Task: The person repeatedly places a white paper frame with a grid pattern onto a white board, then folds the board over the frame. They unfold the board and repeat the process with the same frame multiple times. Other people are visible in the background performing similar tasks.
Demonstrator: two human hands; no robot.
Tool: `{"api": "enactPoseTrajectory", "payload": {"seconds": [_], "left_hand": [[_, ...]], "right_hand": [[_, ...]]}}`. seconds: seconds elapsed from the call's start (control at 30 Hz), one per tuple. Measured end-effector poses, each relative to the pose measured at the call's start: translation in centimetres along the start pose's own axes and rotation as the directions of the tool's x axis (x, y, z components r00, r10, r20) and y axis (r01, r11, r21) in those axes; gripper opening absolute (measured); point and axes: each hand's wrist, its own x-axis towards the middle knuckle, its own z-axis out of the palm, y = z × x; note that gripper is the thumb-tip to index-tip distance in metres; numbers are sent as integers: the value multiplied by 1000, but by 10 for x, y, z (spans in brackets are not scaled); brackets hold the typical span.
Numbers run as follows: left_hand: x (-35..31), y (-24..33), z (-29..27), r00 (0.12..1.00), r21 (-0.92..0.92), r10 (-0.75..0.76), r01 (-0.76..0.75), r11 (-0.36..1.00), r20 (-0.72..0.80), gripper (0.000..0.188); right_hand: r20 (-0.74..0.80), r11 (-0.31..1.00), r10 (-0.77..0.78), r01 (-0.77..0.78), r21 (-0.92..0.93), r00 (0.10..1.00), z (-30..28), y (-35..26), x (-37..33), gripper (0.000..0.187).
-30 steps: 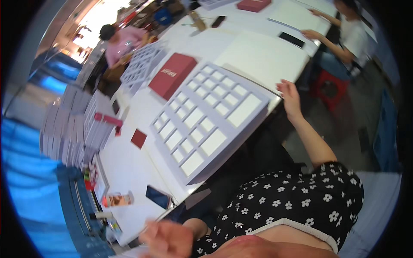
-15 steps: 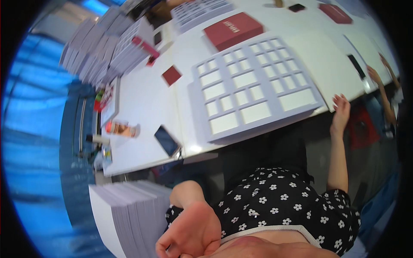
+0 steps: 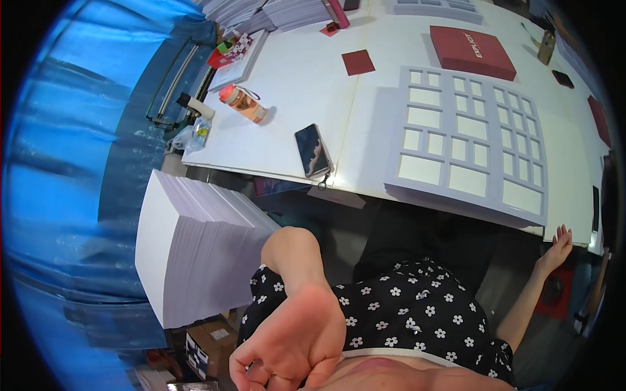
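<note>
My left hand (image 3: 297, 335) is raised close in front of my chest, palm toward the camera. Its fingers curl in at the lower edge of the view, where the tips are partly hidden. Nothing shows in its palm. Away to the right, my right hand (image 3: 557, 249) rests by the table's front edge, fingers loosely stretched and holding nothing. To the left of that hand, a pale lavender tray (image 3: 450, 151) with several white-bottomed rectangular compartments lies on the white table (image 3: 365, 133). Beyond it sits a closed dark red box (image 3: 471, 52).
A tall stack of white sheets (image 3: 208, 257) stands left of my left arm. On the table lie a phone (image 3: 312, 151), a drink bottle (image 3: 244, 104) tipped in view, and a red square card (image 3: 358, 62). More lavender trays (image 3: 438, 9) are at the back. A blue curtain (image 3: 65, 195) hangs at left.
My view has turned left, so the table and its things appear farther right. My left hand stays raised by my chest; my right hand stays by the table edge.
</note>
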Motion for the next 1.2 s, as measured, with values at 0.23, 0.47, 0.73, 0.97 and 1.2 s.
{"api": "enactPoseTrajectory", "payload": {"seconds": [0.23,0.47,0.73,0.97,1.2], "left_hand": [[2,-8,4,1000,32,19,-19,999,-1,33],[1,-2,-1,1000,16,6,-6,1000,-12,33],[25,28,-5,991,29,-3,-1,1000,131,32],[55,56,25,990,-35,29,-24,999,139,35],[64,77,31,986,-164,2,26,986,167,35]], "right_hand": [[-4,1000,-4,4,-20,1000,3,4,4,45],[-29,999,-34,34,-12,999,-6,2,15,45],[38,987,-143,139,78,989,9,-48,65,46],[209,917,-369,318,243,906,81,-119,98,42],[402,878,-470,367,308,786,152,-159,69,43]]}}
